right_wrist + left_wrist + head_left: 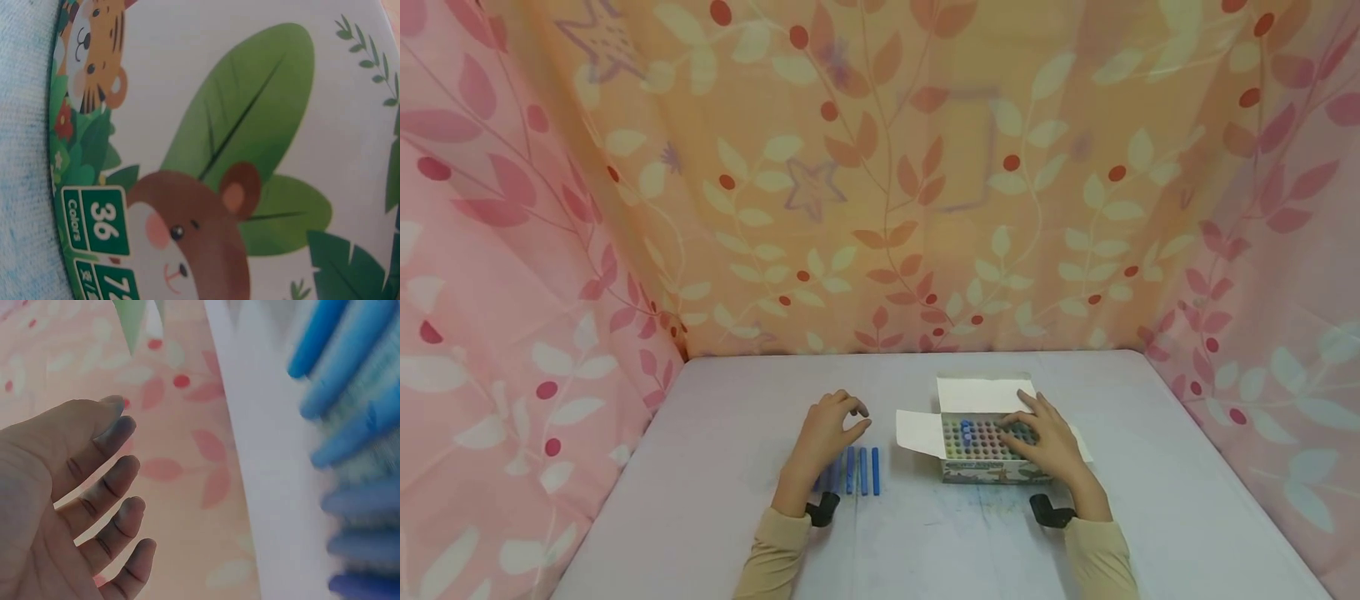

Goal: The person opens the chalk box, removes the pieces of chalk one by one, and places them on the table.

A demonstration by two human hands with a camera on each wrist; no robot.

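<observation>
Cloth (887, 167) printed with leaves and berries hangs on three sides of the white table (925, 550), orange at the back and pink at both flanks. On the table, right of centre, we find the box (996, 473), standing with its white flaps spread and its rows of round stick ends facing up. From the right wrist we read "36 Colors" on a panel of it, beside a bear, a tiger and green leaves. Beige sleeves (778, 542) reach in from the near edge, and a black device (823, 508) sits at each wrist. We see the right hand (1047, 435) over the box, its thumb and forefinger slightly apart; whether they touch the stick ends, we cannot tell. The left hand (829, 423) hovers left of the box, thumb and loosely bent fingers apart. Beside and partly behind it, blue sticks (863, 472) lie in a row; from the left wrist we count six, bright to dark. Smallest, a few blue ends (966, 432) stand proud among the others inside the box.
</observation>
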